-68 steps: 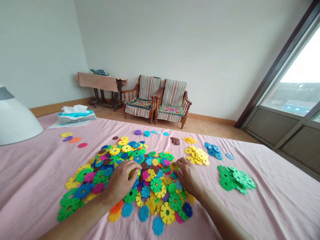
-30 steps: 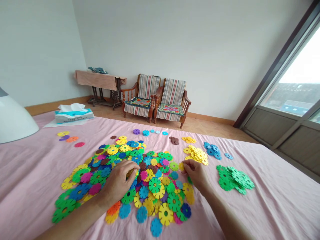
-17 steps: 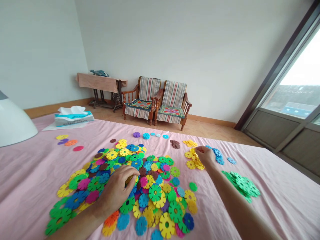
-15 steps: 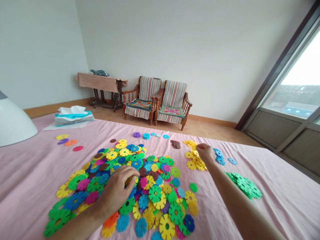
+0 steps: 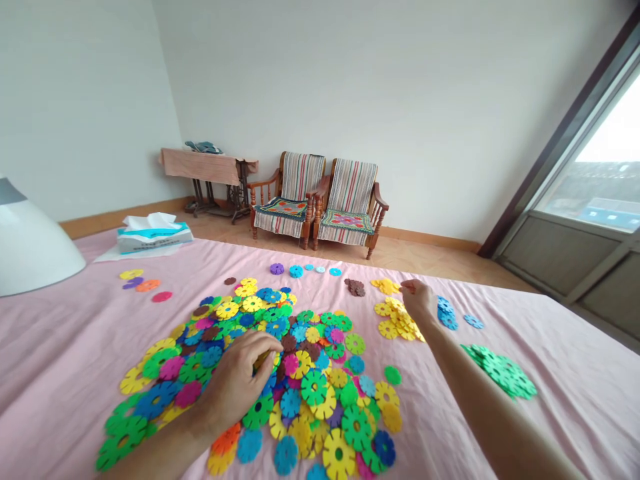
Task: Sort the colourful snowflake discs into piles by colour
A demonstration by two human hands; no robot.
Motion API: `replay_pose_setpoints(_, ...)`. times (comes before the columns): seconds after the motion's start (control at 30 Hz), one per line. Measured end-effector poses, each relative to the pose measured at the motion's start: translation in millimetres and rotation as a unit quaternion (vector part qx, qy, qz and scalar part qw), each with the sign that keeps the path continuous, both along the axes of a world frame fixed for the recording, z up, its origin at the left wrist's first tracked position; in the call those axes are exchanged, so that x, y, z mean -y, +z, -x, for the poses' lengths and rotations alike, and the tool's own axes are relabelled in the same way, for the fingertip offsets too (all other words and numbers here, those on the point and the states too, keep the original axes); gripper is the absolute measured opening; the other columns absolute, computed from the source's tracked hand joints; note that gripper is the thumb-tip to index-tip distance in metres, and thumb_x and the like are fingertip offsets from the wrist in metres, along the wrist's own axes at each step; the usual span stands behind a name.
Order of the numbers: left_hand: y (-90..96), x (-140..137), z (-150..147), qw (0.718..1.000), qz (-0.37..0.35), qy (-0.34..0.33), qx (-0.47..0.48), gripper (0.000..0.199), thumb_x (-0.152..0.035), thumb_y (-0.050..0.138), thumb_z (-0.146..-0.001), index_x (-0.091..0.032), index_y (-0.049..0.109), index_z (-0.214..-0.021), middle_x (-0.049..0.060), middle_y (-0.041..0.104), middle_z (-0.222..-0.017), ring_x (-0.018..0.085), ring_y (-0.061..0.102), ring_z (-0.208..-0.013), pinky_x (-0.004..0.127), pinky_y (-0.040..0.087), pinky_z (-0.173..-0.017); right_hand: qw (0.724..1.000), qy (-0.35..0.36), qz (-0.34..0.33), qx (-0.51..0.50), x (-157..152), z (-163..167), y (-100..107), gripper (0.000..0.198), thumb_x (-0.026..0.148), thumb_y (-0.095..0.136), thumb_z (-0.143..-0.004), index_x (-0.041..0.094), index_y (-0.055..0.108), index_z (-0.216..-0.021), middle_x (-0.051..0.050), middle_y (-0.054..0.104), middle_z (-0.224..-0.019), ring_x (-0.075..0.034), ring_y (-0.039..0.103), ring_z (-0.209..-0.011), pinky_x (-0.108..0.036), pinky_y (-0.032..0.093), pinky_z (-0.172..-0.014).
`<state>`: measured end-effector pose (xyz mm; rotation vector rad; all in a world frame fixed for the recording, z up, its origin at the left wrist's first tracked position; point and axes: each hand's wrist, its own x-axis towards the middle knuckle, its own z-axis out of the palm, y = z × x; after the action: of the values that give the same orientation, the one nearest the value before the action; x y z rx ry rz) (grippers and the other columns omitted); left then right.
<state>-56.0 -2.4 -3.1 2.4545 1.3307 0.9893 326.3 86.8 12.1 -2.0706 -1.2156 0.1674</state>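
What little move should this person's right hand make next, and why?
Perhaps the right hand should part its fingers: they are right beside the small yellow cluster, so a disc, if held (hard to tell), could settle there.

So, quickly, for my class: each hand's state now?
Left hand: curled over multicoloured flower discs; grip unclear.
Right hand: curled near yellow flower discs; grip unclear.

From my remote seat I saw smooth plastic discs [image 5: 307, 393], matt creased cloth [image 5: 430, 413] and glossy wooden chair frames [image 5: 381, 196].
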Motion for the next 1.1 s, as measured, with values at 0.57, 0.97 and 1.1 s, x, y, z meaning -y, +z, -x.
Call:
replay_pose_setpoints(0.57,-1.2,-2.2,0.4,1.000,-0.010,-0.004,-0.009,0.017,-0.023,0.045,-0.087,-0.022,0.063,-0.088,0.003,0.067,-0.091,0.019,0.060,-0.091,0.032,0.048,-0.081,0.850,0.452,0.240,0.123,150.1,61.3,35.6,0.039,0.021,0.073,-0.060,0.020,0.053,-0.093,-0.002,0.056,-0.093,-0.016,0.053,-0.079,-0.027,0.040,-0.067)
replay_pose_setpoints(0.97,-1.9,-4.0,-0.3,1.000,-0.018,-0.004,-0.002,0.016,-0.023,0.048,-0.086,-0.023,0.063,-0.086,0.003,0.067,-0.090,0.020,0.061,-0.090,0.032,0.049,-0.081,0.847,0.471,0.225,0.099,155.0,67.3,35.0,0.019,0.010,0.064,-0.065,0.020,0.058,-0.080,0.000,0.059,-0.084,-0.014,0.053,-0.075,-0.024,0.039,-0.065)
replay_pose_setpoints(1.1,-1.3,-3.6,0.1,1.000,-0.013,-0.001,-0.007,0.016,-0.024,0.047,-0.087,-0.022,0.063,-0.087,0.003,0.067,-0.090,0.020,0.061,-0.090,0.032,0.049,-0.080,0.862,0.471,0.187,0.017,137.3,55.3,39.2,0.006,0.013,0.058,-0.070,0.019,0.059,-0.069,0.003,0.058,-0.066,-0.011,0.052,-0.062,-0.021,0.036,-0.055)
